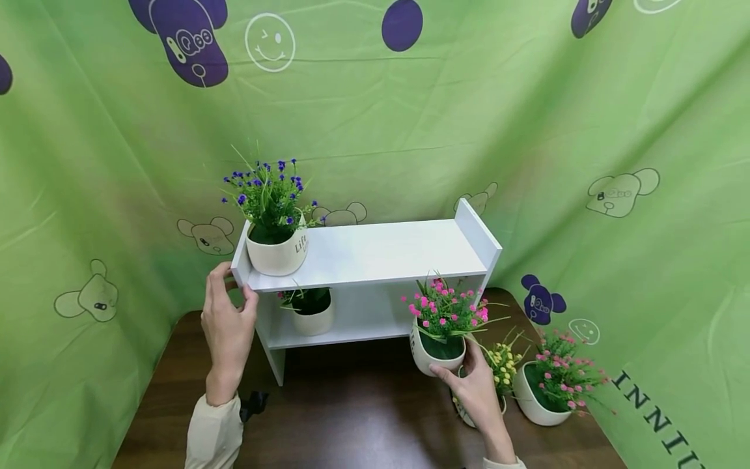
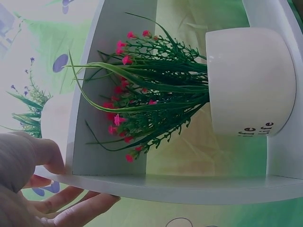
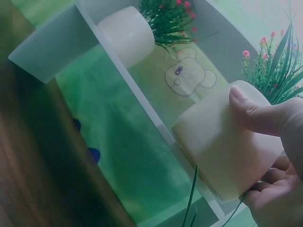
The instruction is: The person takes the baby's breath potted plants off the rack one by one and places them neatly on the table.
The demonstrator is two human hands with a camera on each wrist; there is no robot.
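My right hand (image 1: 479, 391) grips a white flowerpot (image 1: 423, 355) with pink flowers, thumb on one side and fingers round the other. It hangs tilted in front of the right end of the lower board of a white two-tier shelf (image 1: 387, 251). In the right wrist view the held pot (image 3: 222, 142) overlaps that board's front edge. My left hand (image 1: 227, 326) holds the shelf's left side panel, thumb in front and fingers behind. Near it, a pot with purple flowers (image 1: 275, 257) stands on the top board, and another pink-flowered pot (image 1: 314, 320) sits on the lower board beneath.
On the brown table (image 1: 346, 417), right of the shelf, stand a pot with yellow flowers (image 1: 502, 365), partly behind my right hand, and one with pink flowers (image 1: 541, 404). A green printed cloth (image 1: 375, 130) hangs behind and at both sides.
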